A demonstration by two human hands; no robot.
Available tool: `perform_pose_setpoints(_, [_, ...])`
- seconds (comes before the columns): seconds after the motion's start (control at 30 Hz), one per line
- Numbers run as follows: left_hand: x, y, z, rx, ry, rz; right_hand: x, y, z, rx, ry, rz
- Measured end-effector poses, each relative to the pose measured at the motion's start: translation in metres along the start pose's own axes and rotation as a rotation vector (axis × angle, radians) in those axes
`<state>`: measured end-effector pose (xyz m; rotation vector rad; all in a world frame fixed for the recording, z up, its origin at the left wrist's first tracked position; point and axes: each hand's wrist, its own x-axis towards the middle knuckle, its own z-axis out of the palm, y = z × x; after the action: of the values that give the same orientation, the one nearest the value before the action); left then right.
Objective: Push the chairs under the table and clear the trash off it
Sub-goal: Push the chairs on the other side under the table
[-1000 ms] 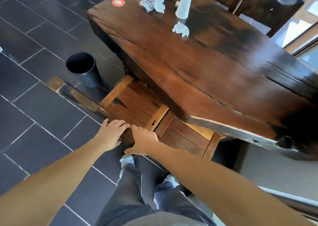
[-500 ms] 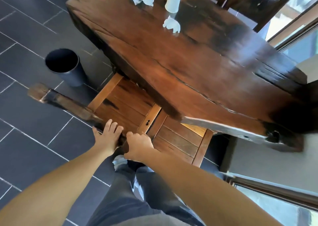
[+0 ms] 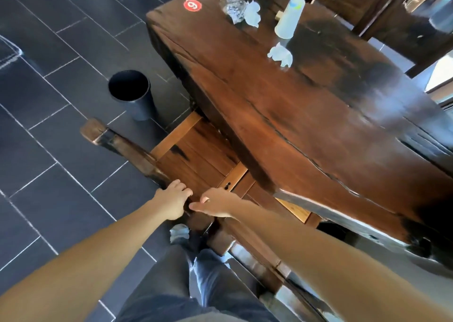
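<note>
A wooden chair (image 3: pixel 193 155) stands with its seat partly under the long dark wooden table (image 3: pixel 306 115). Its dark top rail (image 3: pixel 117 142) runs diagonally across the floor side. My left hand (image 3: pixel 172 200) is curled over that rail near its middle. My right hand (image 3: pixel 215 202) lies just to the right of it on the same rail, in a looser hold. At the table's far end lie crumpled clear plastic (image 3: pixel 231 6), a white tissue (image 3: pixel 252 14), an upturned pale cup (image 3: pixel 289 19) and a second tissue (image 3: pixel 280 55).
A black round bin (image 3: pixel 131 93) stands on the dark tiled floor left of the table. A red sticker (image 3: pixel 192 4) marks the table's far corner. Another dark wooden chair (image 3: pixel 397 20) sits at the far side. My legs and shoes are below the rail.
My left hand's fingers, spread flat before, have curled over the rail. My head has swung, shifting the view. Both hands stay on the chair back.
</note>
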<state>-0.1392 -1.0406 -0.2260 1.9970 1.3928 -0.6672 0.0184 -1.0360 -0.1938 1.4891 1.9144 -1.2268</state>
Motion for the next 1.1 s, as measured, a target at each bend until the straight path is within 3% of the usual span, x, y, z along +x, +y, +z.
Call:
perform_pose_setpoints(0.1, [-0.016,-0.015,-0.005,-0.007,0.203,0.122,0.016,-0.005,-0.016,0.106,0.055,0.051])
perform_pose_setpoints(0.2, [-0.023,-0.037,-0.015,0.212,0.477,0.260,0.027,-0.020,-0.016,0.145,0.084,0.029])
perform_pose_setpoints(0.33, [-0.015,-0.082,-0.056,0.341,0.598,0.321,0.045,-0.053,-0.020,0.211,0.119,-0.032])
perform_pose_setpoints(0.43, [-0.009,-0.132,-0.092,0.452,0.498,0.258,0.067,-0.087,-0.033,0.223,0.182,-0.058])
perform_pose_setpoints(0.53, [0.000,-0.196,-0.117,0.546,0.284,0.148,0.096,-0.136,-0.051,0.204,0.210,-0.080])
perform_pose_setpoints(0.67, [0.013,-0.263,-0.133,0.514,0.207,0.214,0.138,-0.201,-0.062,0.185,0.240,-0.114])
perform_pose_setpoints(0.83, [0.023,-0.271,-0.137,0.429,0.172,0.355,0.175,-0.228,-0.064,0.325,0.310,-0.014])
perform_pose_setpoints(1.0, [0.027,-0.275,-0.142,0.430,0.175,0.426,0.194,-0.218,-0.065,0.530,0.196,-0.041])
perform_pose_setpoints(1.1, [0.027,-0.274,-0.143,0.367,0.139,0.402,0.206,-0.214,-0.073,0.522,0.083,-0.055])
